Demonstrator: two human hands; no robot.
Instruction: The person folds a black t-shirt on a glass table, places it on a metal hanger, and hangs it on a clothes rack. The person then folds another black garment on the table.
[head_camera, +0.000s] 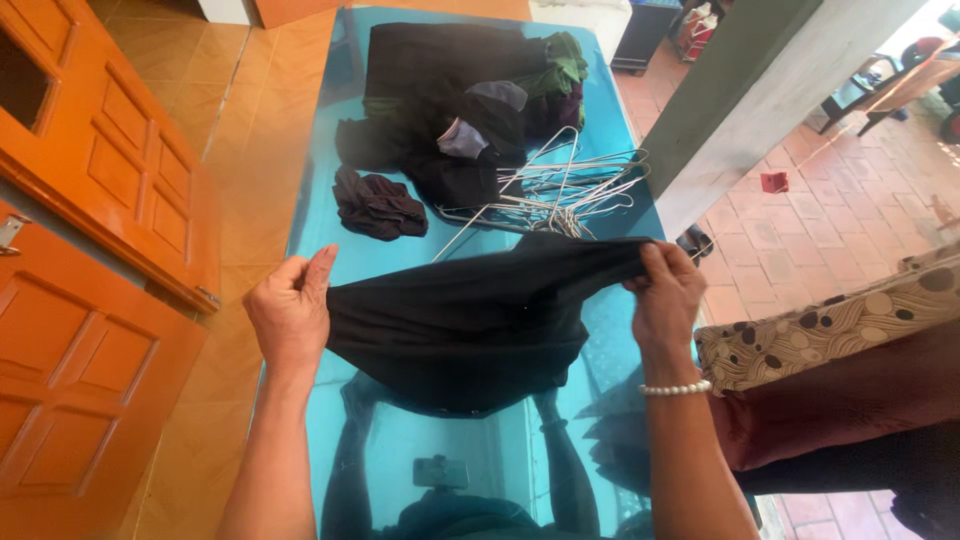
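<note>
A black garment (470, 315) is stretched between both hands above a shiny blue table (310, 215). My left hand (290, 310) grips its left edge, thumb up. My right hand (665, 290), with a pearl bracelet on the wrist, pinches its upper right corner. The lower part of the cloth sags onto the tabletop. Behind it lies a heap of metal wire hangers (560, 185).
A pile of dark clothes (450, 100) fills the table's far end, with a small crumpled dark item (378, 205) beside it. Orange wooden doors (100, 230) stand at the left. A grey pillar (740, 100) and a patterned cushion (830, 325) are at the right.
</note>
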